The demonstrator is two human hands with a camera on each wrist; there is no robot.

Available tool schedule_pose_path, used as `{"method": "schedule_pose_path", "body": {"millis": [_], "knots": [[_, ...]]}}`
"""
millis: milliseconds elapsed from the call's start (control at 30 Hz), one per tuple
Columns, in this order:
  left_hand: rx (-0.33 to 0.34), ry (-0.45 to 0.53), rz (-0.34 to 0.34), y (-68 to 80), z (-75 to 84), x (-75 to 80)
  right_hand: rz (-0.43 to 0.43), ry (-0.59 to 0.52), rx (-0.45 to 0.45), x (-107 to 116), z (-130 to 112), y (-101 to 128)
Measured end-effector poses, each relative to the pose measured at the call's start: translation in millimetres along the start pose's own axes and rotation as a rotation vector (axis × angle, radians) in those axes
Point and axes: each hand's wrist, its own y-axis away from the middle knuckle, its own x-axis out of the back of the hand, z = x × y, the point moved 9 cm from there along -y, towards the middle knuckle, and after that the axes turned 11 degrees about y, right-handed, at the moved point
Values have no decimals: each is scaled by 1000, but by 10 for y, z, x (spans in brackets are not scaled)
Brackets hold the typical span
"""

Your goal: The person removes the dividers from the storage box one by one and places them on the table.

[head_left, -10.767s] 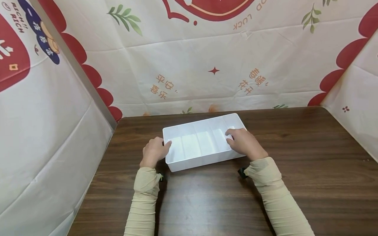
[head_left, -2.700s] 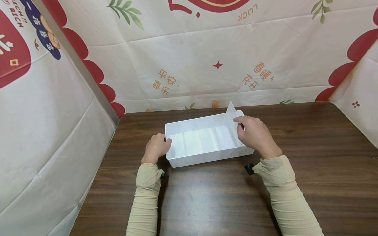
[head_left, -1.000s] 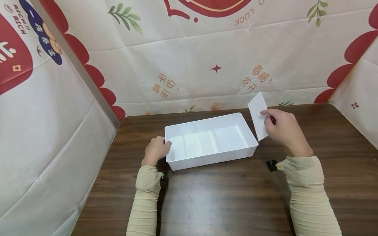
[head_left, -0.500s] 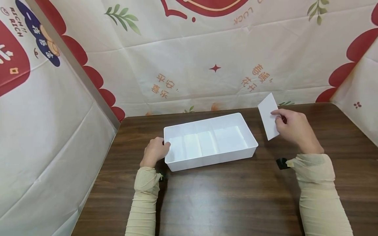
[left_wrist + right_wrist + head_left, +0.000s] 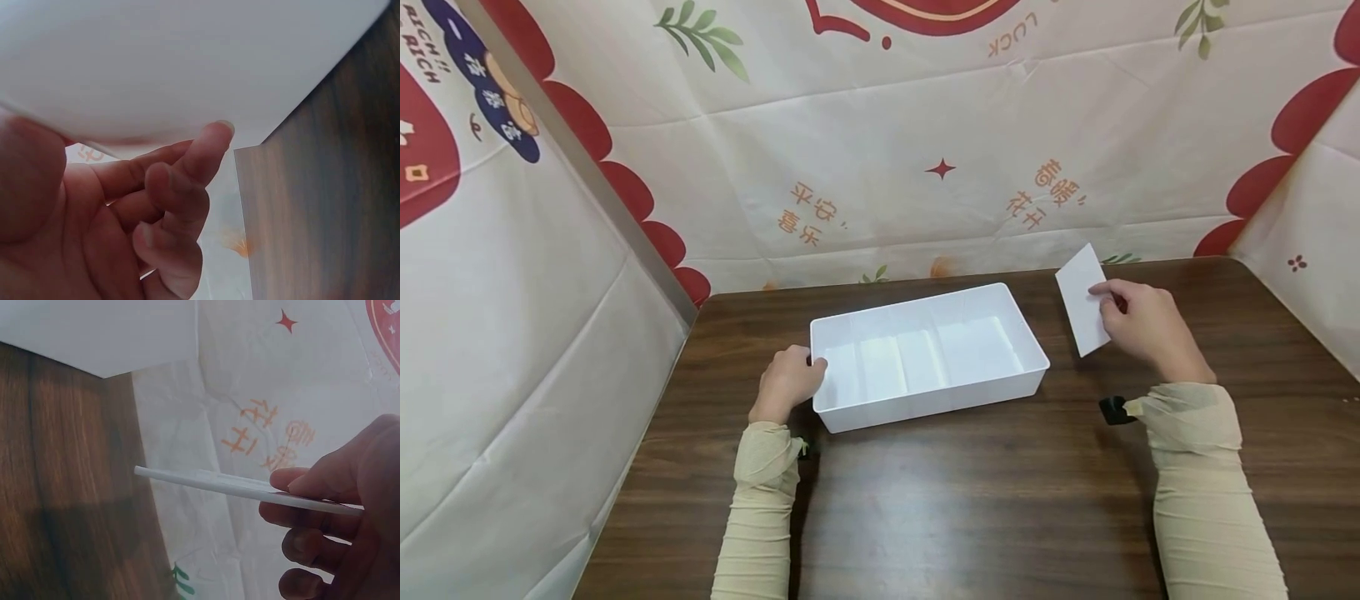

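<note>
A white plastic storage box [image 5: 928,404] with inner partitions sits slightly askew on the wooden table. My left hand [image 5: 787,383] grips its left end wall, thumb over the rim and fingers against the outside. In the left wrist view the box wall [image 5: 187,69] lies between the thumb and the fingers [image 5: 203,156]. Right of the box, my right hand [image 5: 1150,327] pinches a thin white divider panel [image 5: 1082,302] between thumb and fingers, holding it tilted above the table. Edge-on in the right wrist view, the divider shows as a narrow strip. At its right end the box has one wider compartment.
The brown wooden table [image 5: 917,517] spreads around the box. A white printed cloth [image 5: 880,167] hangs behind the table's back edge, and another cloth panel [image 5: 512,333] stands along the left side. A small black wrist device [image 5: 1116,410] shows by the right sleeve.
My right hand has pulled the divider out of the box's right part and carried it right, clear of the rim. Over the last half second it barely moves. The left hand keeps its grip.
</note>
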Motion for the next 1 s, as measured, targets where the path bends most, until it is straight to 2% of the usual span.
{"method": "schedule_pose_path", "body": {"millis": [233,467,1000], "knots": [[7,5,-8,-7,-11,3,-115,8,15,-158,35,-9],[5,8,-13,-7,-19,-3,-180,21,38,-256,54,1],[2,14,-2,7,-13,5,-239,20,49,-347,108,-10]]}}
